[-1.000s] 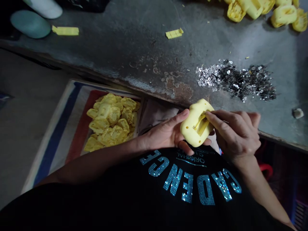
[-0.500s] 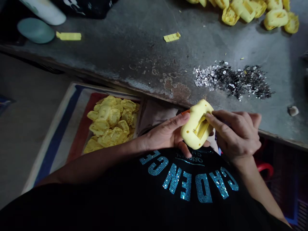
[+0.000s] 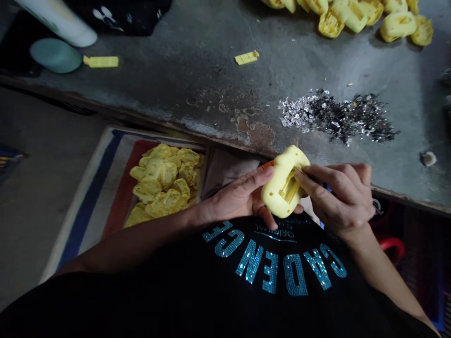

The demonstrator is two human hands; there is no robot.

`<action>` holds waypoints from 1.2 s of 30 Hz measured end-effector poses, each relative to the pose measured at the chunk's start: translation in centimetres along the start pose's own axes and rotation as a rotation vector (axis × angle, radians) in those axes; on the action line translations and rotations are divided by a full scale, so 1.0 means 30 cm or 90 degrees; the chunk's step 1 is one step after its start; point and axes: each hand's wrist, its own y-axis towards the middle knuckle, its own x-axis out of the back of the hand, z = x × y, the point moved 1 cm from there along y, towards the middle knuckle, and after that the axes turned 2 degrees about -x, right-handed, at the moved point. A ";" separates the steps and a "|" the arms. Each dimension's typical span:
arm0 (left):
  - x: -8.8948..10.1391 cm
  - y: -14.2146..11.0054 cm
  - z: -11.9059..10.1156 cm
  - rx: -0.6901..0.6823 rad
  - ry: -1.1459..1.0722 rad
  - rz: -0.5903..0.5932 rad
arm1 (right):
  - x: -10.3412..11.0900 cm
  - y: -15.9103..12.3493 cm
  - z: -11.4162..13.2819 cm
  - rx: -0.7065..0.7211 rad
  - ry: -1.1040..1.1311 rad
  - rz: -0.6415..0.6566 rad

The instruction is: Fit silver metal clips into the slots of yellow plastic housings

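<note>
A yellow plastic shell (image 3: pixel 273 192) with a long slot and small round holes is held in front of my chest, near the table edge. My left hand (image 3: pixel 246 192) grips its left side, thumb on top and fingers beneath. My right hand (image 3: pixel 338 197) pinches at the upper end of the slot, its thumb and index fingertips pressed together there. Whatever small piece may be between those fingertips is too hidden to make out. Just beyond, on the table, lies a pile of small shiny metal pieces (image 3: pixel 338 115).
More yellow shells (image 3: pixel 398 26) are heaped at the table's (image 3: pixel 197 70) far right. Two flat yellow strips (image 3: pixel 246 57) lie apart on it. Below the edge at left, a box of yellow parts (image 3: pixel 164 178) rests on striped cloth (image 3: pixel 88 202). A green oval object (image 3: pixel 55 55) sits at upper left.
My right fingertips have moved slightly left and down along the slot, pressing closer into it. My left hand keeps its hold on the shell. The whole view has shifted a little.
</note>
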 end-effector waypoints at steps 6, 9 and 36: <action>-0.018 -0.002 -0.009 0.009 0.046 -0.017 | 0.020 0.026 -0.027 -0.169 0.213 0.007; -0.041 -0.002 -0.018 -0.001 0.074 -0.035 | 0.017 0.059 -0.075 -0.289 0.364 0.059; -0.181 -0.106 -0.044 -0.463 0.859 -0.140 | -0.125 -0.001 -0.023 -0.060 0.205 -0.336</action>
